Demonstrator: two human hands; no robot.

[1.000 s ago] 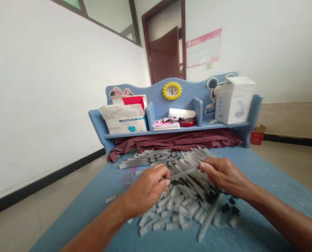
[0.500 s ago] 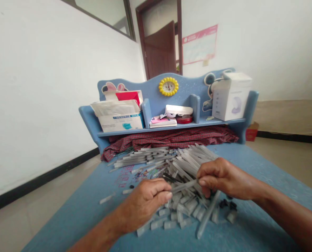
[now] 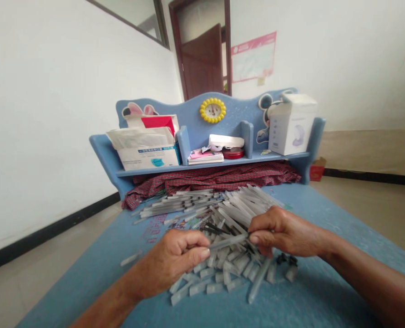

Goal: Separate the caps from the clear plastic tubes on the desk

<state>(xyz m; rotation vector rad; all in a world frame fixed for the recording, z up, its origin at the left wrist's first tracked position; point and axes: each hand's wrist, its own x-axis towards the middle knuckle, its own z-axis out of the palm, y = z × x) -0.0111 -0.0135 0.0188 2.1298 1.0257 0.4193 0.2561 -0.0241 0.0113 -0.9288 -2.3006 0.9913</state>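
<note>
My left hand (image 3: 180, 253) pinches one end of a translucent pen (image 3: 228, 241) between thumb and fingers. My right hand (image 3: 282, 232) is closed on its other end, where a dark bit shows by the fingertips. The pen lies nearly level over a heap of short, clear pen caps (image 3: 214, 288). A long translucent pen barrel (image 3: 259, 282) rests on the table below my right hand. Close to it are small black plugs (image 3: 287, 259). Behind the hands, many clear barrels (image 3: 245, 205) are piled, and to their left lie pens with dark bands (image 3: 178, 205).
The blue table (image 3: 103, 278) has a raised shelf (image 3: 151, 171) at its back. On the shelf stand a mask box (image 3: 148, 155), a white box (image 3: 291, 130) and some papers (image 3: 205, 157). A red checked cloth (image 3: 209, 177) is bunched underneath. One loose cap (image 3: 130, 259) lies left.
My hands have drawn slightly apart, and a little more of the pen shows between them. The whole view has shifted slightly. Both hands keep hold of the pen.
</note>
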